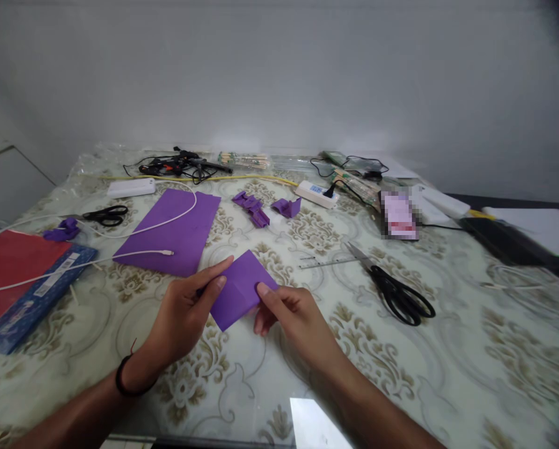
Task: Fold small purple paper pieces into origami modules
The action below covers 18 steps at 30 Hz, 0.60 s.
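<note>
A small purple square of paper (pixel 243 288) is held between my two hands above the patterned table, with faint creases on its face. My left hand (pixel 186 308) pinches its left corner between thumb and fingers. On the right side, my right hand (pixel 294 315) grips the edge, thumb on top and fingers underneath. A larger purple paper sheet (pixel 170 227) lies flat behind my left hand. Beyond the held square sit folded purple paper pieces (pixel 252 209) and another folded purple piece (pixel 286 207). Black-handled scissors (pixel 396 290) lie to the right, blades touching a clear ruler (pixel 329 262).
At the left are a red and blue packet (pixel 36 287), smaller scissors (pixel 105 216), a crumpled purple piece (pixel 62 229) and a white cable (pixel 139 255). A power strip (pixel 317 194), tangled black cords (pixel 181 163) and a phone (pixel 398 215) are farther back.
</note>
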{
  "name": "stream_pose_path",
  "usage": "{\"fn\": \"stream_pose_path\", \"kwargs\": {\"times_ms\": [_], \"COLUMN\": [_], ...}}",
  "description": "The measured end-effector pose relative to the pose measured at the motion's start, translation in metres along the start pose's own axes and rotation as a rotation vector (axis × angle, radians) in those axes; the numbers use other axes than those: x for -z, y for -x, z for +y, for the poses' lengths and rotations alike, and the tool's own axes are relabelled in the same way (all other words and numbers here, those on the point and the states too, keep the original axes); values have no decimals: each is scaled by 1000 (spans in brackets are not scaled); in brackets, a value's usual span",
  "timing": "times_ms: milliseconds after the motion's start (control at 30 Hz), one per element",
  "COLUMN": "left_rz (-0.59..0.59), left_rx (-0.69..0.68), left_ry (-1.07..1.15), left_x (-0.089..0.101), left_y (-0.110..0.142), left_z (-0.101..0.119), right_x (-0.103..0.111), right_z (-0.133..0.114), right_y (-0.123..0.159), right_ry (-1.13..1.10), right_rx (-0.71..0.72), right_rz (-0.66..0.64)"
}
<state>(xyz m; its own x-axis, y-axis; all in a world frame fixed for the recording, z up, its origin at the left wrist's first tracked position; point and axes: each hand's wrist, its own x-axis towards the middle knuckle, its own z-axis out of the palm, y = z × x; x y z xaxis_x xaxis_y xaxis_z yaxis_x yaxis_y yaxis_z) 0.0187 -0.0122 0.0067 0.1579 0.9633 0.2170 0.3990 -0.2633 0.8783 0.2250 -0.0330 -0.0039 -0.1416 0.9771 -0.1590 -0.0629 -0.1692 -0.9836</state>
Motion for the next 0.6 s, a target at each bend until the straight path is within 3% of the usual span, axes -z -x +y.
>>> {"fn": "stream_pose_path", "kwargs": {"times_ms": [167, 367, 600], "left_rz": [-31, -29, -54], "left_rx": [8, 31, 57], "left_ry": [42, 58, 103], "left_x": [0, 0, 0], "left_y": [-1, -2, -2], "left_z": [1, -2, -1], "right_x": [0, -4, -7], "right_z": [1, 3, 8], "right_y": [0, 1, 2], "right_ry": [33, 30, 74], "right_rx": [16, -59, -52], "right_rz": [36, -69, -64]}}
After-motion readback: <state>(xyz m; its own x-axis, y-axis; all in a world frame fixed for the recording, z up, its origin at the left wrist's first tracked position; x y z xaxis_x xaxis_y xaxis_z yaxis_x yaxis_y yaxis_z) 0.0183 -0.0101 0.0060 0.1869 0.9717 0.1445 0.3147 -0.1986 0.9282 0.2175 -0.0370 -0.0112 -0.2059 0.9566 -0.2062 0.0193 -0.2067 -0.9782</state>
